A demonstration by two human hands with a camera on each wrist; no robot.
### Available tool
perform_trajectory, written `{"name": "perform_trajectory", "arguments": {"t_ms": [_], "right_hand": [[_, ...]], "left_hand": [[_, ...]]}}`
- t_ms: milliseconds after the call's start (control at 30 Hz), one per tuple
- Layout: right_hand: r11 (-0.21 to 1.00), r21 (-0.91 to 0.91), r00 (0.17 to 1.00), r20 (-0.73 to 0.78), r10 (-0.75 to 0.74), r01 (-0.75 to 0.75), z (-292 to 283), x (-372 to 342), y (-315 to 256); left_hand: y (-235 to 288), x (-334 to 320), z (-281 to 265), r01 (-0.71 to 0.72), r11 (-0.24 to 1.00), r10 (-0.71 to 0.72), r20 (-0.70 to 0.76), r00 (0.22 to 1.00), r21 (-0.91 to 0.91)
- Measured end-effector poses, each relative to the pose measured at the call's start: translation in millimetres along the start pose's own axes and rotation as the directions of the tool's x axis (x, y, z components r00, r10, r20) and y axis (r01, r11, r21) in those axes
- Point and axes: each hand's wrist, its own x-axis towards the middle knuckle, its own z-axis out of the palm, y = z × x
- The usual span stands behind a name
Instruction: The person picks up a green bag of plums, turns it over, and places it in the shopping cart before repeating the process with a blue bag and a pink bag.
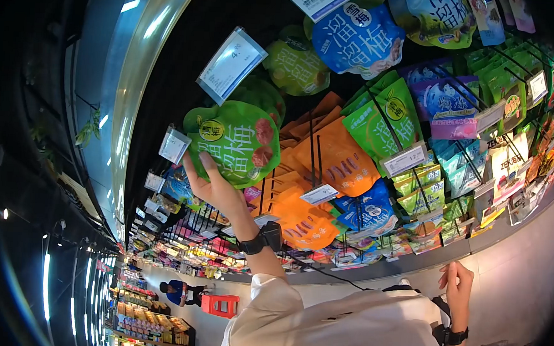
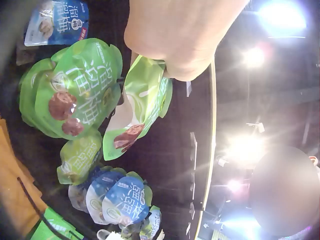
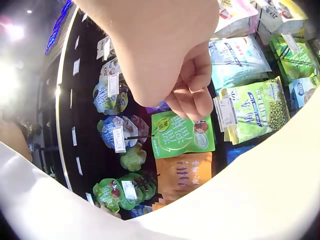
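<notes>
In the head view my left hand [image 1: 216, 192] reaches up to the rack and pinches a green snack pouch [image 1: 238, 143] by its edge, below a price card. The pouch has white lettering and brown-red plums printed on it. The left wrist view shows the held pouch [image 2: 135, 107] bent, hanging from the fingers of my left hand [image 2: 180, 37]. Beside it hang more green pouches [image 2: 85, 85] of the same look. My right hand [image 1: 458, 283] is down by the body, fingers loosely curled with nothing in them; the right wrist view shows this hand [image 3: 165, 55] too.
Orange bags [image 1: 347, 155], a blue pouch [image 1: 357, 36] and purple bags [image 1: 446, 103] hang on rods around the held pouch. Price tags [image 1: 231, 64] stick out at the rod ends. Farther off, a person [image 1: 180, 293] stands near a red stool [image 1: 220, 305] on the floor.
</notes>
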Motion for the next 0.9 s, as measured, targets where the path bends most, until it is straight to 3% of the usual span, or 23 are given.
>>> {"name": "perform_trajectory", "arguments": {"t_ms": [200,500,700,900], "right_hand": [[1.000,-0.004,1.000,-0.005,0.005,-0.005,0.4,2.1,-1.1],[1.000,-0.025,1.000,-0.011,0.011,-0.011,5.0,4.4,0.5],[1.000,-0.026,1.000,0.003,0.016,-0.016,8.2,4.3,-2.8],[1.000,-0.023,1.000,0.014,-0.006,0.006,11.7,2.8,0.2]], "left_hand": [[-5.0,4.7,-5.4,-0.084,0.978,0.087,-0.009,0.996,0.192],[-3.0,4.5,-2.1,-0.043,0.997,0.042,0.008,0.999,0.064],[0.5,7.4,-10.4,-0.097,0.955,0.087,0.047,0.995,0.280],[-9.5,9.1,-16.0,-0.221,0.884,0.218,0.056,0.974,0.412]]}}
